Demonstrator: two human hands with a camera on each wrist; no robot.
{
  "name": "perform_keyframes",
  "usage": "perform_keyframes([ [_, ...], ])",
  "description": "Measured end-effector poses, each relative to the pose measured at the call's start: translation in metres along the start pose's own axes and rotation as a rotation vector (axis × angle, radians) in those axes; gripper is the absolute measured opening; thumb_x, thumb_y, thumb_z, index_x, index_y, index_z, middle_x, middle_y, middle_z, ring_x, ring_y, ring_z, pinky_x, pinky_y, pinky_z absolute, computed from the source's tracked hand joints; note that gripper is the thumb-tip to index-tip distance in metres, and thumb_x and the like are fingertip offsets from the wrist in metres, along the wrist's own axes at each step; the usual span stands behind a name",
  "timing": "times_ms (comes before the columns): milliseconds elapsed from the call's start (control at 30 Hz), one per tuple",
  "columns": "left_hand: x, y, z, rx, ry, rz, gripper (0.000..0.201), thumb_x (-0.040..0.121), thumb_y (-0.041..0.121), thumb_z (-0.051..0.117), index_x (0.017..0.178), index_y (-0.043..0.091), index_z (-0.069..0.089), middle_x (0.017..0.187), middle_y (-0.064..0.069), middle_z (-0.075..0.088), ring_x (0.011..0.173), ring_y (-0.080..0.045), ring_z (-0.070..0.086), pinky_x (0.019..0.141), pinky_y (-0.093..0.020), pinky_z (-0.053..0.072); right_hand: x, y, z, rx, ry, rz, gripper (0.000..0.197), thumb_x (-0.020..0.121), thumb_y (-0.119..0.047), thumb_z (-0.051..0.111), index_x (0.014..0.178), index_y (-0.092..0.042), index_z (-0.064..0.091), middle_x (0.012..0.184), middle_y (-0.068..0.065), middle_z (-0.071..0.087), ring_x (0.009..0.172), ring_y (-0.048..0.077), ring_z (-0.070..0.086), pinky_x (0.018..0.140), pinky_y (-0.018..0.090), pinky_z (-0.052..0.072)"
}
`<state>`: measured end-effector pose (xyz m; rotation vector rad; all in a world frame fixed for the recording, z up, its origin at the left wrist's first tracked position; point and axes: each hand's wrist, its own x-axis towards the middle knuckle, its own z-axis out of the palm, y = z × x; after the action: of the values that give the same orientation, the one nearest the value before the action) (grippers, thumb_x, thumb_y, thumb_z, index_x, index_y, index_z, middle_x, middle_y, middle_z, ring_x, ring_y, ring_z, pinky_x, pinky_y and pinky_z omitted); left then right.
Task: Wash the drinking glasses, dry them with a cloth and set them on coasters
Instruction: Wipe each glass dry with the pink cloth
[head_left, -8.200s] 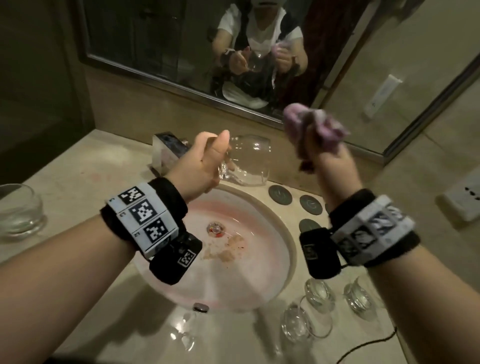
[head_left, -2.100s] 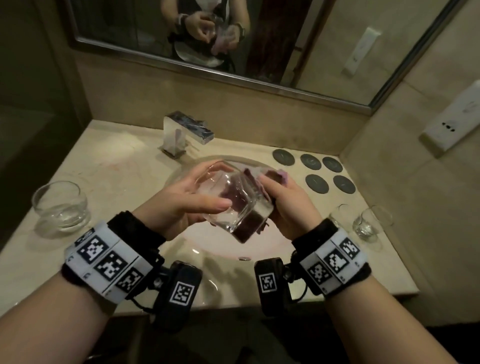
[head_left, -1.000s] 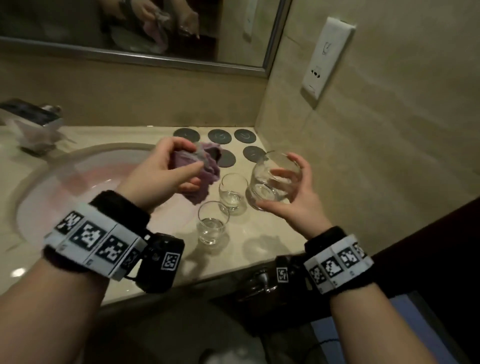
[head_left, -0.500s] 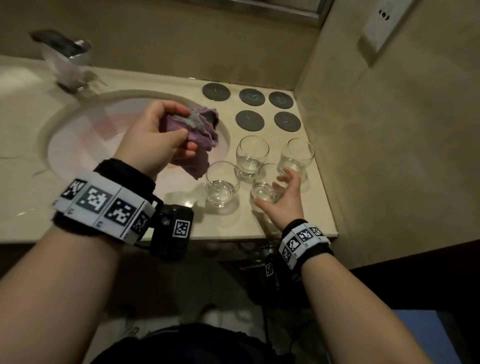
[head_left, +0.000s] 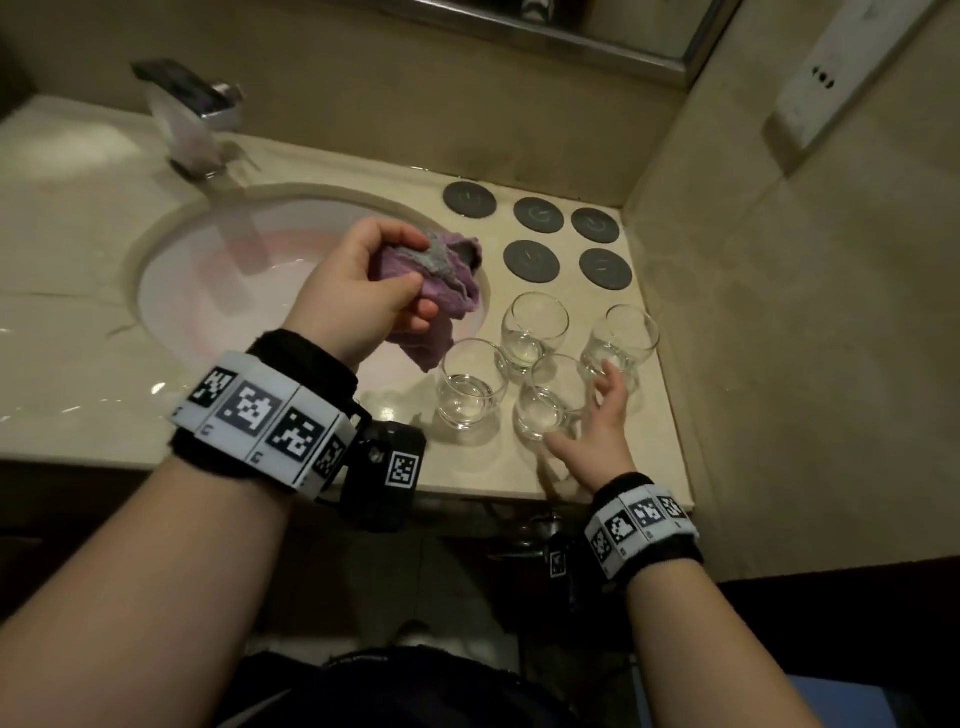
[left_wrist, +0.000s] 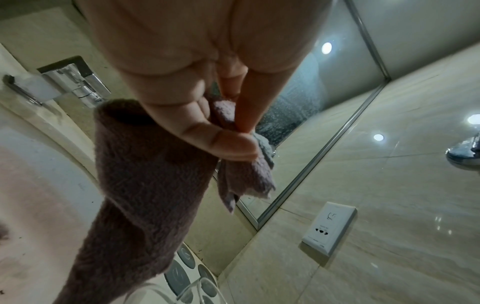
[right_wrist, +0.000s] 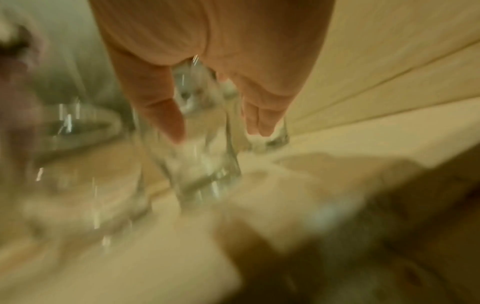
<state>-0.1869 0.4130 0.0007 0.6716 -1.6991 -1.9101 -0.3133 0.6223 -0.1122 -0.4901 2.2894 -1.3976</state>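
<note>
Counter (head_left: 78, 249): pale stone, glossy, running to a tiled corner wall on the right; bears all items below.
Sink (head_left: 197, 291): oval white basin set under the counter, pinkish tint inside; left of the glasses.
Tap (head_left: 192, 119): square chrome body at the back rim of the sink.
Wall socket (left_wrist: 328, 228): white plate on the right wall, above the counter.
Left hand (head_left: 358, 291): raised over the right rim of the sink; fingers and thumb curled round the cloth, gripping it.
Cloth (head_left: 441, 291): purple terry, bunched, one end hanging down from the fist toward the nearest glass.
Right hand (head_left: 597, 436): low at the front edge of the counter, fingers straight and spread, relaxed, just beside the front-right glass; contact with it cannot be told; wrist view too blurred to settle it.
Glasses, four, clear, upright, standing directly on the counter in a tight cluster in front of the coasters: front-left glass (head_left: 470, 384); front-right glass (head_left: 548, 400); back-left glass (head_left: 532, 327); back-right glass (head_left: 618, 338).
Coasters (head_left: 532, 260): five dark round discs, three in the back row, two in front; none bearing a glass.
</note>
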Motion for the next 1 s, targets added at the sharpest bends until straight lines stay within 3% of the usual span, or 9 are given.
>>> perform_keyframes([
  [67, 0.000, 0.002, -0.004, 0.006, 0.000, 0.011, 0.036, 0.090, -0.011, 0.044, 0.088, 0.024, 0.052, 0.082, -0.006, 0.058, 0.053, -0.008, 0.056, 0.046, -0.017, 0.047, -0.006, -0.012, -0.011, -0.002, 0.091, -0.049, 0.097, 0.072, 0.012, 0.062, 0.143, -0.031, 0.012, 0.152, 0.004, 0.014, 0.139, 0.018, 0.023, 0.114, 0.036, 0.023],
  [200, -0.002, 0.008, -0.018, -0.002, -0.022, 0.023, 0.036, 0.089, -0.011, 0.045, 0.088, 0.023, 0.054, 0.080, -0.004, 0.058, 0.050, -0.005, 0.055, 0.043, -0.016, 0.043, -0.007, -0.068, -0.023, 0.024, 0.212, -0.237, 0.072, 0.079, 0.008, 0.058, 0.128, -0.035, 0.029, 0.139, 0.002, 0.036, 0.122, 0.015, 0.045, 0.108, 0.039, 0.038],
  [333, -0.004, 0.021, -0.049, -0.025, -0.092, 0.067, 0.035, 0.088, -0.013, 0.045, 0.088, 0.021, 0.055, 0.071, -0.004, 0.053, 0.045, -0.004, 0.050, 0.038, -0.013, 0.033, -0.003, -0.151, 0.005, -0.102, -0.022, -0.501, 0.047, 0.083, -0.008, 0.057, 0.123, -0.029, 0.042, 0.124, -0.004, 0.054, 0.117, 0.007, 0.053, 0.104, 0.034, 0.043],
  [433, -0.004, 0.035, -0.083, -0.016, -0.126, 0.109, 0.034, 0.087, -0.014, 0.046, 0.089, 0.019, 0.056, 0.065, -0.004, 0.050, 0.043, -0.005, 0.045, 0.038, -0.012, 0.032, -0.001, -0.205, 0.051, -0.196, -0.250, -0.664, 0.065, 0.078, -0.026, 0.070, 0.131, -0.032, 0.034, 0.133, -0.008, 0.048, 0.127, -0.002, 0.042, 0.106, 0.017, 0.032],
  [533, -0.006, 0.047, -0.118, 0.028, -0.131, 0.154, 0.035, 0.086, -0.013, 0.048, 0.090, 0.020, 0.057, 0.069, -0.002, 0.054, 0.045, -0.005, 0.044, 0.042, -0.011, 0.034, 0.002, -0.238, 0.104, -0.292, -0.476, -0.571, 0.091, 0.066, -0.044, 0.075, 0.138, -0.040, 0.020, 0.131, -0.009, 0.043, 0.127, 0.001, 0.040, 0.100, 0.006, 0.031],
  [700, -0.007, 0.060, -0.207, 0.140, -0.057, 0.198, 0.034, 0.087, -0.006, 0.054, 0.101, 0.025, 0.056, 0.088, 0.002, 0.059, 0.056, -0.011, 0.049, 0.050, -0.014, 0.042, 0.000, -0.268, 0.208, 0.016, -0.555, -0.467, 0.035, 0.071, -0.018, 0.077, 0.100, -0.024, 0.058, 0.095, -0.004, 0.064, 0.088, 0.009, 0.061, 0.078, 0.029, 0.049],
  [833, -0.003, 0.056, -0.290, 0.546, 0.206, 0.233, 0.037, 0.089, 0.013, 0.058, 0.119, 0.034, 0.051, 0.121, 0.007, 0.043, 0.071, -0.011, 0.055, 0.069, -0.010, 0.043, -0.003, -0.282, 0.269, 0.410, -0.435, -0.246, 0.032, 0.071, -0.022, 0.071, 0.100, -0.013, 0.061, 0.088, 0.004, 0.067, 0.081, 0.018, 0.063, 0.071, 0.032, 0.050],
  [933, 0.003, 0.048, -0.354, 0.907, 0.394, 0.030, 0.037, 0.091, 0.025, 0.054, 0.128, 0.027, 0.049, 0.130, 0.006, 0.047, 0.097, -0.015, 0.056, 0.091, -0.032, 0.046, -0.001, -0.289, 0.295, 0.652, -0.336, -0.103, 0.026, 0.089, -0.027, 0.056, 0.110, -0.012, 0.060, 0.090, 0.003, 0.069, 0.080, 0.017, 0.064, 0.064, 0.028, 0.050],
  [1000, 0.013, 0.040, -0.390, 1.074, 0.416, -0.119, 0.037, 0.091, 0.027, 0.053, 0.128, 0.024, 0.049, 0.130, 0.001, 0.052, 0.112, -0.021, 0.053, 0.096, -0.039, 0.044, -0.002, -0.290, 0.305, 0.773, -0.334, -0.019, 0.041, 0.096, -0.037, 0.041, 0.120, -0.009, 0.058, 0.101, 0.009, 0.070, 0.089, 0.021, 0.066, 0.065, 0.027, 0.053],
])
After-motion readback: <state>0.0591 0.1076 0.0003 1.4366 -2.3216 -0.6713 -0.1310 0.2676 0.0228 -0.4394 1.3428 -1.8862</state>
